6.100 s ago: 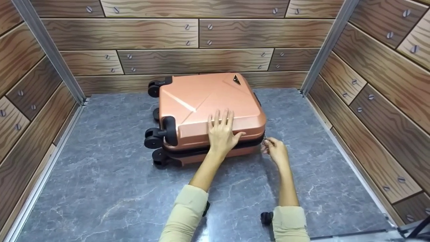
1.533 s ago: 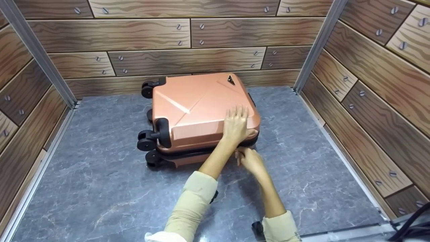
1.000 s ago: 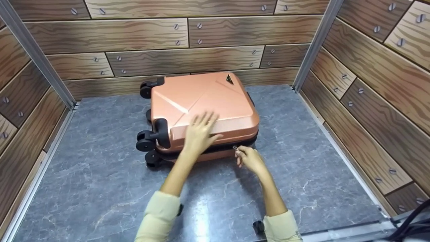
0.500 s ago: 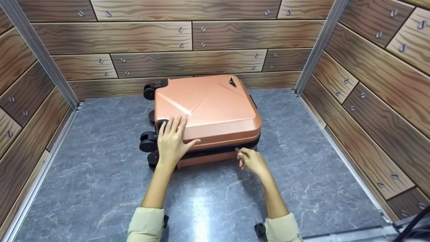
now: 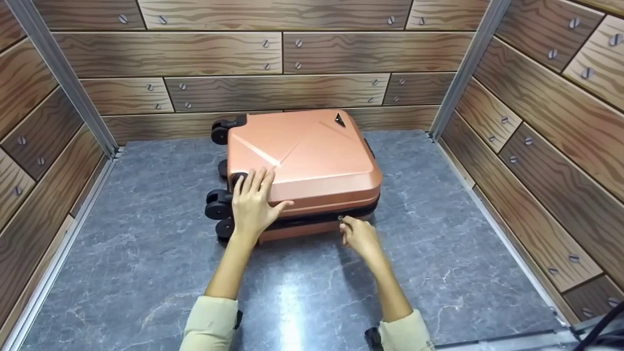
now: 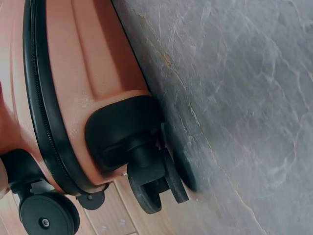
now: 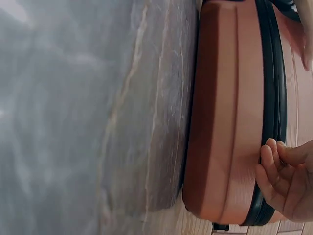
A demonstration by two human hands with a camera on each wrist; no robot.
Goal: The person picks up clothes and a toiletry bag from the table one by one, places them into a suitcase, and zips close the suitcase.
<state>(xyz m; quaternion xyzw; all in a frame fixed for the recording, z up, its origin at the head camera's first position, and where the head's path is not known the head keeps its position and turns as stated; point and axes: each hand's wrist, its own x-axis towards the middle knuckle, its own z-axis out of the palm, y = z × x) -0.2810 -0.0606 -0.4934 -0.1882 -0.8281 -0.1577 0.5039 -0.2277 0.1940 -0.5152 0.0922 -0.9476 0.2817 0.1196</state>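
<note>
A rose-gold hard-shell suitcase [image 5: 312, 151] lies flat on the floor, its black wheels [image 5: 219, 205] pointing left. My left hand [image 5: 252, 207] rests with spread, straight fingers on the near left corner, touching the top shell by a wheel mount. On the near side, my right hand [image 5: 361, 237] pinches a small metal zipper pull [image 5: 341, 218] between thumb and index finger. In the right wrist view the pull is hidden by the fingertips [image 7: 272, 143], which sit against the black zipper band [image 7: 270, 73]. The left wrist view shows a zipped stretch of the band [image 6: 44, 122] near the wheels.
A grey marble-patterned floor [image 5: 146, 273] surrounds the suitcase. Wood-print walls [image 5: 185, 53] stand at the back and both sides, with metal posts [image 5: 458, 73] in the corners. Dark cables [image 5: 604, 331] lie at the lower right edge.
My left hand has slid left along the suitcase from its near right part to the wheel corner. The right hand has carried the zipper pull from the right corner leftward along the near side.
</note>
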